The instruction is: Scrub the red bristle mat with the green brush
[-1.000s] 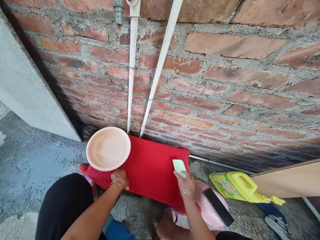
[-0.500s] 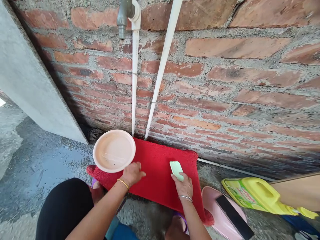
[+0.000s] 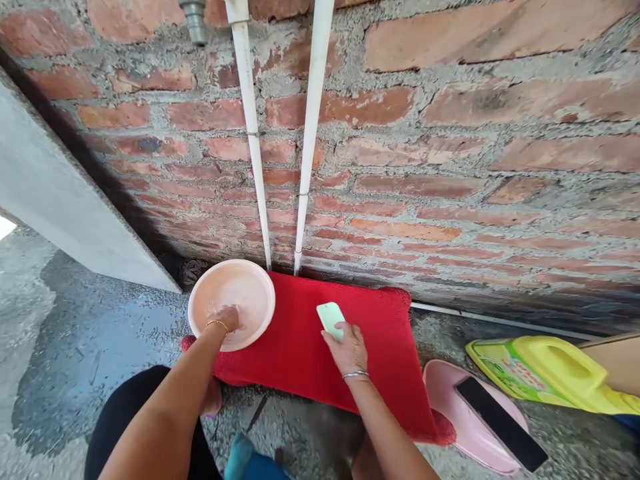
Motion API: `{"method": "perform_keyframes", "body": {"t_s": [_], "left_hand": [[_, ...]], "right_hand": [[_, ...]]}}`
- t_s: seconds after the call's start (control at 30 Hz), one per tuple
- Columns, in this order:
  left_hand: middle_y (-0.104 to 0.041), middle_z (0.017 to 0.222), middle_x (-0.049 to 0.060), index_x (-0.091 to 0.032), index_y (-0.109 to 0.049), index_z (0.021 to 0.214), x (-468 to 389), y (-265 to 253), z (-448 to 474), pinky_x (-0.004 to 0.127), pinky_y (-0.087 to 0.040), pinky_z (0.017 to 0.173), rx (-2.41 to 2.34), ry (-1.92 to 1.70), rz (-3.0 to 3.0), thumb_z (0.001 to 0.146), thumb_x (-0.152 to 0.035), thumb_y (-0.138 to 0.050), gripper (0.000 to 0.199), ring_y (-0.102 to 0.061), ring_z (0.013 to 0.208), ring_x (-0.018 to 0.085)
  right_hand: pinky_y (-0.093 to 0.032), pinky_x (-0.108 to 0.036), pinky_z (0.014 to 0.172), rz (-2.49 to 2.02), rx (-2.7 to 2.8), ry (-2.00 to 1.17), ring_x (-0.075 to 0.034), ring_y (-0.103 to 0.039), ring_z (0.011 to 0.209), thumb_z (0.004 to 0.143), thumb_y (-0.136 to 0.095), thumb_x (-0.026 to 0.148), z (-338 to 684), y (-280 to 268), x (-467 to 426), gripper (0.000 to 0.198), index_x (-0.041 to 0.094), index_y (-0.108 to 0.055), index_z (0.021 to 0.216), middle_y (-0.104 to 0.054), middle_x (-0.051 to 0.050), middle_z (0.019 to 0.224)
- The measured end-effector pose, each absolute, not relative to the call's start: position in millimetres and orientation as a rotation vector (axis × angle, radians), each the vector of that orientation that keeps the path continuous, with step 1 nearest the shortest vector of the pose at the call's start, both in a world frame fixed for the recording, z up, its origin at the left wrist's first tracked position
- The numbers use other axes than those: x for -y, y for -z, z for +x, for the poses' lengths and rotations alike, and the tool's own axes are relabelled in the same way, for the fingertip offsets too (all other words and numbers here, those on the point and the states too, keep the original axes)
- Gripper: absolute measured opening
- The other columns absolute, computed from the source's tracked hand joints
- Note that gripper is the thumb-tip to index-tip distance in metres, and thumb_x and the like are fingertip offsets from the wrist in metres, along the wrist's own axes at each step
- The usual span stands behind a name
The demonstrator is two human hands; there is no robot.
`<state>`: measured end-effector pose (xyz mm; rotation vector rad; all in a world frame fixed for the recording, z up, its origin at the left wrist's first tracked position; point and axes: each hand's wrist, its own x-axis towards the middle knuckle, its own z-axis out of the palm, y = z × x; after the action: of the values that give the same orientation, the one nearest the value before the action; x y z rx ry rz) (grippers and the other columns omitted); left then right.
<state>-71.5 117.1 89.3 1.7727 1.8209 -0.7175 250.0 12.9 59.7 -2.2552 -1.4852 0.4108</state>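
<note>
My left hand (image 3: 226, 319) is down inside a pale pink basin (image 3: 257, 293), with water around its fingers, which I cannot make out. A yellow bangle circles that wrist. Held in my right hand (image 3: 347, 347) is a pale green scrub brush (image 3: 330, 317), flat and oblong with a small hole at the far end. Its underside and any bristles are hidden. The brush is over a red plush mat (image 3: 295, 353), spread out with rolled, fluffy ends. The basin rests at the mat's left end.
A brick wall (image 3: 400, 227) with two white pipes (image 3: 307, 133) and a grey tap (image 3: 194, 23) rises behind the mat. A grey slab (image 3: 75, 187) leans at left over wet concrete floor (image 3: 95, 333). To the right are a pink plastic piece (image 3: 450, 380), a black bar (image 3: 500, 423) and a yellow detergent bottle (image 3: 545, 373).
My left hand has moved left from over the mat beside the basin into the basin. My right hand still holds the brush, now slightly further left over the mat. The view has shifted.
</note>
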Motion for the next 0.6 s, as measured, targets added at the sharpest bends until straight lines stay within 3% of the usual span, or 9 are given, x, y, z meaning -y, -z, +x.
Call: {"method": "perform_keyframes", "body": {"t_s": [0.23,0.6], "left_hand": [[-0.057,0.128,0.022,-0.008,-0.05,0.127,-122.9,-88.9,-67.3,0.036,-0.042,0.099,-1.772,0.791,1.836,0.072,-0.041,-0.069,0.067,-0.053,0.12,0.029],[-0.062,0.122,0.019,-0.012,-0.058,0.12,-126.5,-90.2,-65.0,0.036,-0.047,0.094,-1.773,0.772,1.843,0.069,-0.037,-0.072,0.058,-0.057,0.115,0.029]], "right_hand": [[-0.038,-0.029,0.077,-2.106,1.738,-0.498,-0.019,-0.052,0.084,0.072,-0.066,0.036,164.0,-57.8,-46.3,0.024,0.024,-0.062,0.093,-0.054,-0.004,0.094],[-0.039,-0.034,0.074,-2.509,1.142,-0.452,-0.022,-0.053,0.078,0.07,-0.063,0.05,282.5,-61.4,-16.8,0.035,0.023,-0.063,0.093,-0.057,-0.005,0.087]]}}
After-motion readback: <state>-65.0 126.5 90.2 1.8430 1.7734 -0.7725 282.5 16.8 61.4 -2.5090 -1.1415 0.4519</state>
